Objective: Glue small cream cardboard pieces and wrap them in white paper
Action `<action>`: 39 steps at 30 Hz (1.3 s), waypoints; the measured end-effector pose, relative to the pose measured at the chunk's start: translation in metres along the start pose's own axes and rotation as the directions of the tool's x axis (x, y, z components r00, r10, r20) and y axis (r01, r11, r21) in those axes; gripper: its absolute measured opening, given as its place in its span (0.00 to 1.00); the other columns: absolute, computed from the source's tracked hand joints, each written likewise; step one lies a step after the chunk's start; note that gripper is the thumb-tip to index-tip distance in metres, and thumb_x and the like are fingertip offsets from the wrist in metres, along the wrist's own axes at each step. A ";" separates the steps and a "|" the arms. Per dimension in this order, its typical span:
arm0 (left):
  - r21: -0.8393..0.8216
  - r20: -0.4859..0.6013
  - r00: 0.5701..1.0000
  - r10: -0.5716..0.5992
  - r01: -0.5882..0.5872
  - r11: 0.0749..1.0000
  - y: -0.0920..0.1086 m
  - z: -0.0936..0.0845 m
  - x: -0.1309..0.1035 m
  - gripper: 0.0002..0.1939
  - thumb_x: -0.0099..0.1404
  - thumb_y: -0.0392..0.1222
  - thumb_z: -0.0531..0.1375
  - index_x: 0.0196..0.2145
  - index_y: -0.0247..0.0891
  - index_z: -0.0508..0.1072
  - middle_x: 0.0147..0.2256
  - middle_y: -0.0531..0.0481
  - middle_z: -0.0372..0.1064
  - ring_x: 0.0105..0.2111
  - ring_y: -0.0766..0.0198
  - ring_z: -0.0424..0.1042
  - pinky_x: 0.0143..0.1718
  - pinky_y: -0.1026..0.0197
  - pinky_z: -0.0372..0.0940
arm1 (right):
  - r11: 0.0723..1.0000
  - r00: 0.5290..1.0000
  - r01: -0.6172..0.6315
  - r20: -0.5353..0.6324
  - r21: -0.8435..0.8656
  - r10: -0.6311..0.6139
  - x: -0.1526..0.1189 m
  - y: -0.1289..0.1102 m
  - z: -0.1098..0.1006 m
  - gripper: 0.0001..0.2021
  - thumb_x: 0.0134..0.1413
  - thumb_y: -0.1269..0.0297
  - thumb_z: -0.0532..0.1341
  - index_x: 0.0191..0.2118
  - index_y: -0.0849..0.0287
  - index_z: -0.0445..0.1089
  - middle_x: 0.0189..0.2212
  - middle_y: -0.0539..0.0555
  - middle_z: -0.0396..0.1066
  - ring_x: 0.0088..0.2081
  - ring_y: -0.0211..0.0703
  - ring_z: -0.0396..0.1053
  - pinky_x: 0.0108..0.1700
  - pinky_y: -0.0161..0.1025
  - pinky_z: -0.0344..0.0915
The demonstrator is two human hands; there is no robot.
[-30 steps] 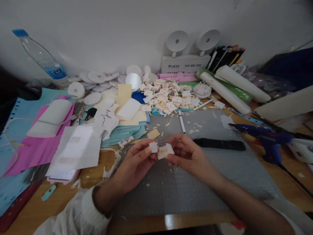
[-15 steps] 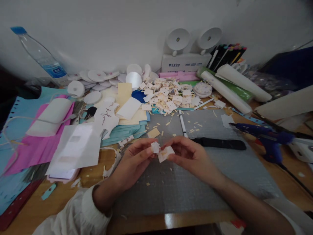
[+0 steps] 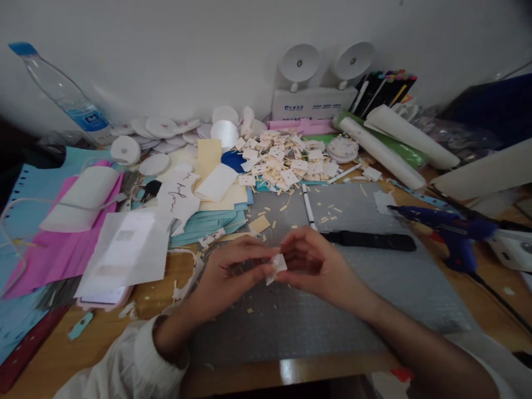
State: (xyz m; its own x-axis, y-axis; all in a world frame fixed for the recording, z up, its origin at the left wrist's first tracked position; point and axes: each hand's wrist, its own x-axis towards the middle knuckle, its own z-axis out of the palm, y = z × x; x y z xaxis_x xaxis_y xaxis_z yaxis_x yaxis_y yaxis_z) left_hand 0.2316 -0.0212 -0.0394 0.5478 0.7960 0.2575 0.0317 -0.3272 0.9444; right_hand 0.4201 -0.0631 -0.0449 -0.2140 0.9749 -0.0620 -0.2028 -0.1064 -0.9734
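Over the grey cutting mat (image 3: 374,299), my two hands meet at a small white paper piece (image 3: 279,265). My left hand (image 3: 235,274) pinches its left side between thumb and fingers. The thumb and curled fingers of my right hand (image 3: 322,266) grip it from the right. Fingers cover part of the paper, so I cannot tell whether it is one layer or two. Just beyond the hands lie a small cream paper square (image 3: 260,224), a white pen (image 3: 308,205) and a black-handled tool (image 3: 374,240).
Behind the mat is a heap of small cream paper squares with faces (image 3: 286,160). A blue glue gun (image 3: 449,227) lies at right. Coloured paper sheets (image 3: 208,227), a phone under white paper (image 3: 120,249) and a water bottle (image 3: 66,94) are at left.
My left hand has moved right, bringing its small white paper scrap against the piece in my right hand. That scrap is now mostly hidden by fingers. The view has shifted slightly.
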 end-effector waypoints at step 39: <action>-0.311 0.095 0.924 -0.371 0.382 0.870 0.000 0.013 -0.003 0.07 0.59 0.43 0.63 0.32 0.37 0.73 0.31 0.51 0.71 0.33 0.64 0.69 0.35 0.62 0.64 | 0.932 0.957 0.287 0.026 -0.220 -0.288 -0.005 0.002 0.001 0.15 0.50 0.72 0.66 0.39 0.51 0.60 0.42 0.51 0.74 0.45 0.40 0.72 0.49 0.41 0.69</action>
State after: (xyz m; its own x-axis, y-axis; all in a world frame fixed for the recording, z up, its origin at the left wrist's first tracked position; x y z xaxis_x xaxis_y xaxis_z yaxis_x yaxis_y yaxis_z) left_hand 0.2404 -0.0304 -0.0431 0.5736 0.8083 -0.1325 -0.0236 0.1780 0.9838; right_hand 0.4197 -0.0683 -0.0465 -0.1715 0.9587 0.2268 -0.0402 0.2233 -0.9739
